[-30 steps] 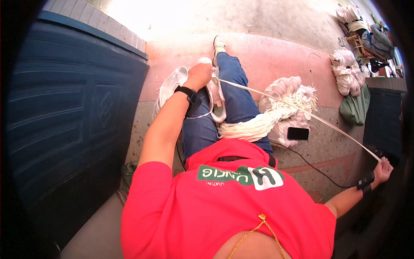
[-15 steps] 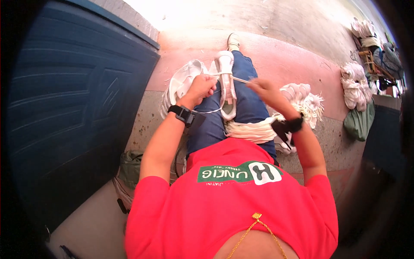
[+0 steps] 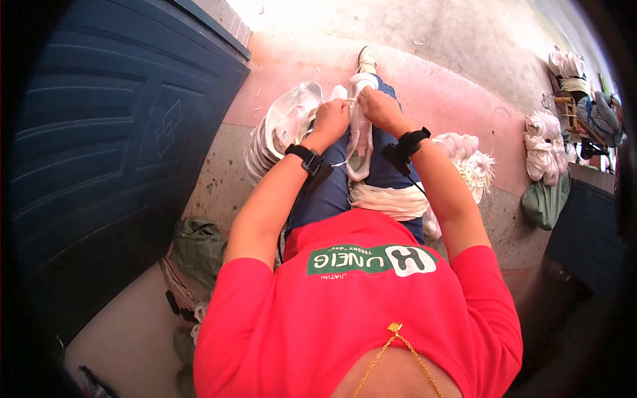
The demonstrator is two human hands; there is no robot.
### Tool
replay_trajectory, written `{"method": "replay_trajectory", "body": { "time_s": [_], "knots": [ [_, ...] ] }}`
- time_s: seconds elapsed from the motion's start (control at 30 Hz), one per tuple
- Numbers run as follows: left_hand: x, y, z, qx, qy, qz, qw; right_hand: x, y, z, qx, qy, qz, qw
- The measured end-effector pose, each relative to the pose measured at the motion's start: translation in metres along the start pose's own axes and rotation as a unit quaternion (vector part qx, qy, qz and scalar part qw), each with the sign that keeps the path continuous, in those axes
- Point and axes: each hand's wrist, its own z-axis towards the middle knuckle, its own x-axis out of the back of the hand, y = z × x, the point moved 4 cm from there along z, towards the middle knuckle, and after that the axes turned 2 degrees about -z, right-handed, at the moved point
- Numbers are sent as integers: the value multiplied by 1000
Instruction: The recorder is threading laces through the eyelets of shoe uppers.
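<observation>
A white shoe [image 3: 359,147] lies lengthwise along my thighs, its toe pointing away from me. My left hand [image 3: 332,118] is closed at the shoe's left side, pinching a white shoelace whose loose end trails down past the shoe. Over the front of the shoe, my right hand [image 3: 381,109] is closed as well, with its fingertips meeting the lace beside the left hand's fingers. The fingers partly hide the lacing there. Across my lap, near the shirt hem, rests a bundle of white laces [image 3: 390,201].
Stacked white shoes [image 3: 292,116] stand left of my legs, near a dark blue door [image 3: 126,132]. More white shoes and laces [image 3: 468,162] lie to my right. Farther right are white shoes [image 3: 545,146] above a green sack [image 3: 546,202]. Another green bag [image 3: 199,249] sits at lower left.
My right hand has come in from the right to meet my left hand at the shoe. Both hands have moved farther from me. The lace stretched out to the right before is now drawn in.
</observation>
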Motion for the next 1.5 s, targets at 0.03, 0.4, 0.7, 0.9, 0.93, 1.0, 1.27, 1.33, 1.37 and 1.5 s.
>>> {"method": "replay_trajectory", "body": {
  "time_s": [0.03,0.4,0.7,0.9,0.93,1.0,1.27,1.33,1.37,1.5],
  "knots": [
    [-2,1,3,1,-1,-2,1000,0,5,4,0,6,15,1000],
    [-5,19,29,-142,-169,186,957,-5,16,2,-7,27,52,998],
    [-5,2,34,4,-174,-46,984,12,21,-44,-22,29,199,979],
    [-11,15,24,-14,-131,6,991,16,-10,-86,130,30,152,979],
    [-8,16,27,-40,-103,52,992,13,-18,-87,136,-14,100,986],
    [-7,16,26,-65,-103,106,987,12,-32,-89,132,-53,59,988],
    [7,21,11,-54,-16,192,980,8,-36,-85,179,-41,59,981],
    [4,29,-3,-45,-26,182,982,12,-30,-84,183,-54,-7,982],
    [7,37,-7,-47,-33,167,984,12,-28,-84,185,-69,-74,978],
    [8,39,2,-49,-93,164,981,6,-31,-78,251,-10,-139,958]
  ]
}}
